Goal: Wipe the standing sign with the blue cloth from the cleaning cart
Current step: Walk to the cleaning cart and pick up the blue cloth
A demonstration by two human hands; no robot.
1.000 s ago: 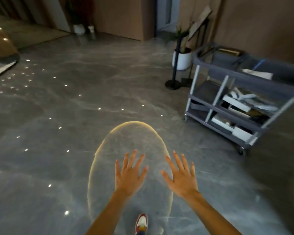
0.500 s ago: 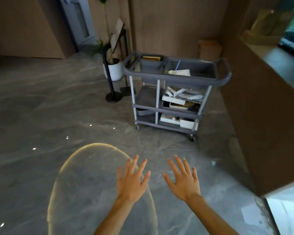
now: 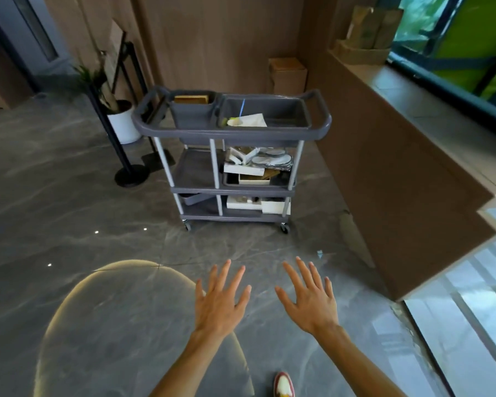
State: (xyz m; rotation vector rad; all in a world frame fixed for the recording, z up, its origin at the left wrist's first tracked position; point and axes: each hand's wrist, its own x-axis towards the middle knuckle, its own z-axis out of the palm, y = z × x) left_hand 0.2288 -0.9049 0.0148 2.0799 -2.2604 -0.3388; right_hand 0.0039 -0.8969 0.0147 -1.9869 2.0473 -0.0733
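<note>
The standing sign (image 3: 113, 64), a flat tan board tilted back on a thin black metal frame, stands upright at the far left by the wood-panelled wall, its long axis running up and down; which way its face points cannot be told. Just beside it are a black post on a round base (image 3: 131, 174) and a white pot with a green plant (image 3: 123, 124). The grey plastic three-shelf cleaning cart (image 3: 232, 133) on small wheels stands to the right of these, its long side facing the camera. A thin blue strip (image 3: 242, 106) shows in its top right tub above a white folded sheet (image 3: 251, 120); whether this is the blue cloth is unclear. Glossy grey marble floor (image 3: 69, 210) lies open between cart and person. The left hand (image 3: 219, 300) and right hand (image 3: 308, 296) hover palms down, fingers spread, holding nothing.
</note>
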